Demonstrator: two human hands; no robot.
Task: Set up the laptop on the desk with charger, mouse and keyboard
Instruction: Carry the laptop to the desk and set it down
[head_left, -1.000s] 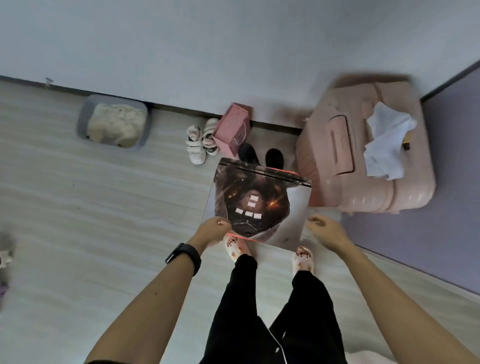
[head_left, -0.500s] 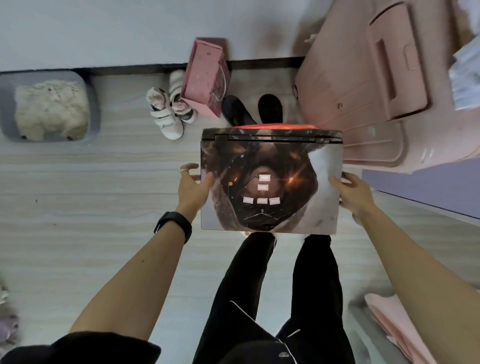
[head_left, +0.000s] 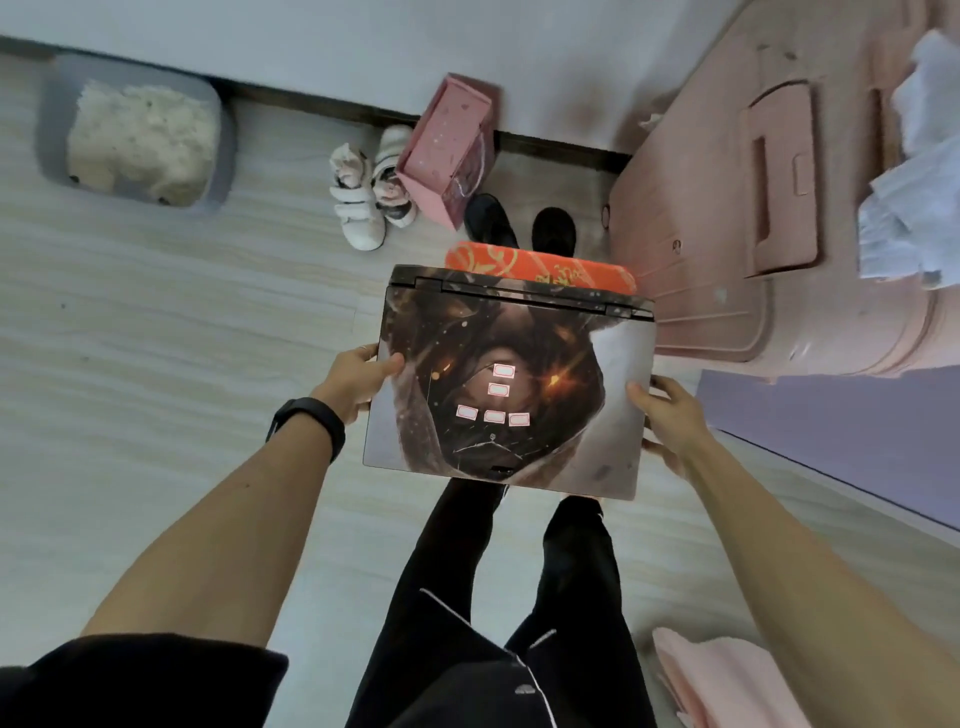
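Holds a closed, flat laptop (head_left: 511, 395) with a dark printed picture and five small red-edged white stickers on its lid. Lifted off the floor, roughly level, above legs in black trousers (head_left: 467, 597). Grips the left edge with the left hand (head_left: 358, 382), thumb laid on the lid and fingers curled underneath. Grips the right edge likewise with the right hand (head_left: 670, 421), thumb on top and fingers wrapped below. Wears a black band (head_left: 306, 423) on the left wrist. Hinge edge turned away from the body.

Just past that hinge edge and lower down: an orange-red padded thing with a gold pattern (head_left: 540, 267); contact with the laptop not discernible. Beyond it, a pair of black shoes (head_left: 519, 223), close to the far edge of the pale wood-grain floor (head_left: 156, 338). Left of those, a tilted pink paper gift bag (head_left: 449, 150), and against it a pair of small white strap shoes (head_left: 363, 192). Farther left along the same far edge, a grey plastic tray (head_left: 52, 130) holding a cream fluffy mass. Towards the floor's far right corner, a large pink hard-shell suitcase (head_left: 727, 234) lying flat, with crumpled white cloth (head_left: 914, 182) on top. Along the right edge, a lilac flat surface (head_left: 831, 431). At the near right corner, folded pink fabric (head_left: 717, 680).
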